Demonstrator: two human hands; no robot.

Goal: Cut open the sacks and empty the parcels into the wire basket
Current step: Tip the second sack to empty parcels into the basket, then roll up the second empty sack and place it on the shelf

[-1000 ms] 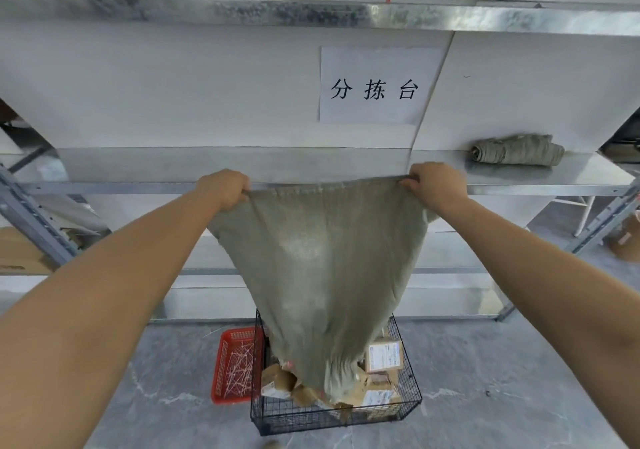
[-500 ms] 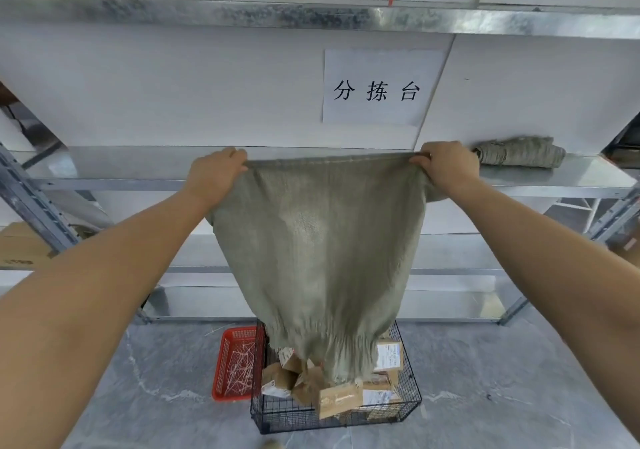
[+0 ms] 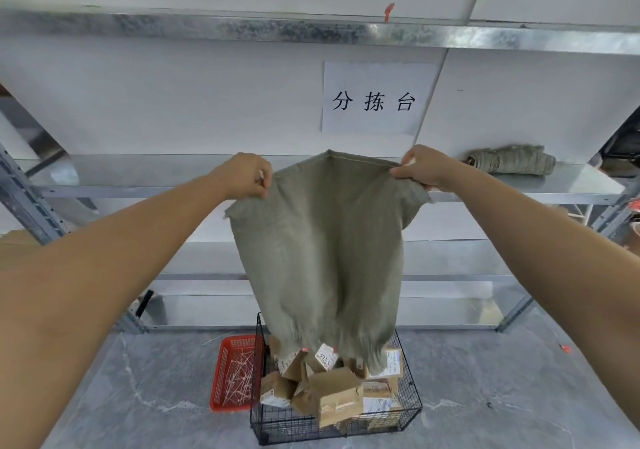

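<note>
Parcels [image 3: 337, 393] in wire basket [image 3: 412, 410] — sack [image 3: 325, 247] above

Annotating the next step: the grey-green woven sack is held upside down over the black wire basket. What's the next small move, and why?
Probably one short upward shake. The left hand and right hand grip the grey-green woven sack by its upper edge. It hangs limp and flat, mouth over the black wire basket, with brown cardboard parcels bunched right at the mouth. A shake should clear any stragglers.

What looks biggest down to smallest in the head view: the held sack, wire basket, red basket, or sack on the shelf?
Largest: held sack.
Next: wire basket.
Last: red basket and shelf sack look about alike, so I won't rank them.
</note>
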